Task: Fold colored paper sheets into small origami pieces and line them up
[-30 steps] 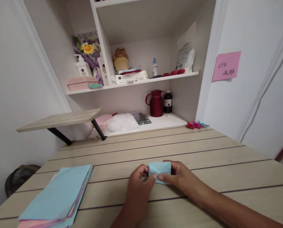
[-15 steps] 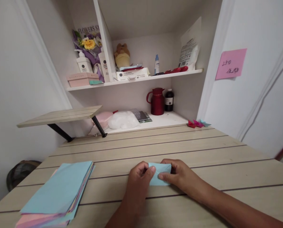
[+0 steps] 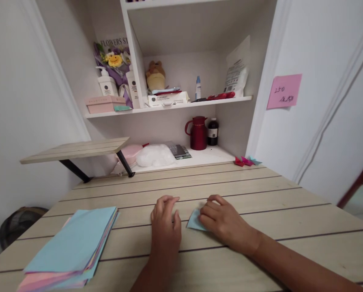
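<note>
A small folded piece of light blue paper [image 3: 194, 221] lies on the wooden table [image 3: 260, 202]. My right hand [image 3: 222, 221] rests on top of it with fingers curled and pressed down, covering most of it. My left hand [image 3: 166, 223] sits just left of the paper, palm down on the table, fingers loosely extended and holding nothing. A stack of coloured paper sheets [image 3: 73, 247], light blue on top, lies at the table's near left.
Several small folded paper pieces [image 3: 244, 161] in red, pink and blue sit at the table's far right edge. Shelves behind hold a red jug [image 3: 198, 133], a dark bottle [image 3: 212, 132], bottles and boxes. A raised wooden shelf [image 3: 74, 150] stands left. A pink note [image 3: 284, 91] is on the wall.
The blue paper went from held up between both hands to flat on the table. My left hand let go and moved slightly left; my right hand now presses on it.
</note>
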`<state>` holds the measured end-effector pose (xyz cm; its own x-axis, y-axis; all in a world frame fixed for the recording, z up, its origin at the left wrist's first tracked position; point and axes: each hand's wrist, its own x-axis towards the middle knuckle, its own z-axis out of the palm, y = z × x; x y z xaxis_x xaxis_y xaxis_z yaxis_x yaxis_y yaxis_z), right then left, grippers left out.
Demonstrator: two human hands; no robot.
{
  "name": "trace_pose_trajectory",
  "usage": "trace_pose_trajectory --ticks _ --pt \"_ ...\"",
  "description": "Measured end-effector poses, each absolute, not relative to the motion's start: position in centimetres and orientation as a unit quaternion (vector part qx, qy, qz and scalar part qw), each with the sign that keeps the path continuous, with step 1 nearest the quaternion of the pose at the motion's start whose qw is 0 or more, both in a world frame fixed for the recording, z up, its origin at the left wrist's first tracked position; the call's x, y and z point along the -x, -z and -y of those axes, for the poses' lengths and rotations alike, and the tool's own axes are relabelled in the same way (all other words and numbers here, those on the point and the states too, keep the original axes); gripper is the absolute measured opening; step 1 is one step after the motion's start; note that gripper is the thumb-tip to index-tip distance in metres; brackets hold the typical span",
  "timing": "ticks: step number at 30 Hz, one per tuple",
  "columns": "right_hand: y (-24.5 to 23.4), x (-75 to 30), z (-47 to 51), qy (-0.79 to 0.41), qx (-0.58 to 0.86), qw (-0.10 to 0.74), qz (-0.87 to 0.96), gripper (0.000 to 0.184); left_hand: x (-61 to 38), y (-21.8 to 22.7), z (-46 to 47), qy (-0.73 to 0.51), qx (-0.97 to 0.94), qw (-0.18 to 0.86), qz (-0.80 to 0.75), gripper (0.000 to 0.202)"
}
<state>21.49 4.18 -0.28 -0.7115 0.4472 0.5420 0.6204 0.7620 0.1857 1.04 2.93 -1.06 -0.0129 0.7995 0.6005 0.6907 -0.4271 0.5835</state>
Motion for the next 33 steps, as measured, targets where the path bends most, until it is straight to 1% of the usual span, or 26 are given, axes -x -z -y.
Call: trace_pose_trajectory --ticks 3,7,10,12,14,16,19,23,25,27,31,33 --pt "0.9 -20.7 -4.0 0.181 0.287 0.199 0.919 0.028 -0.8 1.1 -2.8 -0.438 -0.729 0.047 -0.524 0.039" --pt "1.3 -20.7 -3.9 0.133 0.328 0.193 0.915 0.026 -0.9 1.0 -2.3 -0.381 -0.784 0.061 -0.486 0.044" --pt "1.3 -21.3 -3.8 0.055 0.347 0.211 0.912 0.025 -1.1 0.8 -1.8 -0.319 -0.824 0.076 -0.463 0.048" --pt "1.2 -21.8 -3.8 -0.013 0.356 0.227 0.906 0.031 -1.2 0.9 -1.6 -0.291 -0.836 0.093 -0.456 0.05" --pt "1.1 -22.4 -4.1 -0.078 0.361 0.245 0.897 0.036 -1.2 1.1 -1.6 -0.287 -0.833 0.106 -0.461 0.051" --pt "1.1 -23.1 -4.5 -0.126 0.368 0.259 0.884 0.034 -1.2 1.4 -1.7 -0.289 -0.824 0.112 -0.474 0.051" --pt "1.1 -23.8 -5.1 -0.17 0.382 0.262 0.87 0.024 -1.0 1.7 -2.0 -0.29 -0.815 0.122 -0.487 0.046" --pt "1.1 -23.9 -5.6 -0.204 0.395 0.27 0.854 0.011 -0.8 1.2 -2.1 -0.288 -0.806 0.15 -0.495 0.022" --pt "1.2 -23.9 -5.7 -0.218 0.401 0.282 0.844 0.003 -0.9 1.0 -2.1 -0.281 -0.804 0.161 -0.499 0.019" --pt "1.3 -23.8 -5.7 -0.224 0.408 0.291 0.836 0.006 -1.0 1.0 -2.2 -0.279 -0.805 0.162 -0.498 0.021" --pt "1.3 -23.4 -5.5 -0.202 0.435 0.288 0.829 0.016 -1.5 1.8 -3.0 -0.288 -0.794 0.133 -0.519 0.012" --pt "1.2 -23.1 -5.3 -0.184 0.452 0.282 0.826 0.021 -2.0 2.1 -3.4 -0.295 -0.782 0.119 -0.537 0.013"
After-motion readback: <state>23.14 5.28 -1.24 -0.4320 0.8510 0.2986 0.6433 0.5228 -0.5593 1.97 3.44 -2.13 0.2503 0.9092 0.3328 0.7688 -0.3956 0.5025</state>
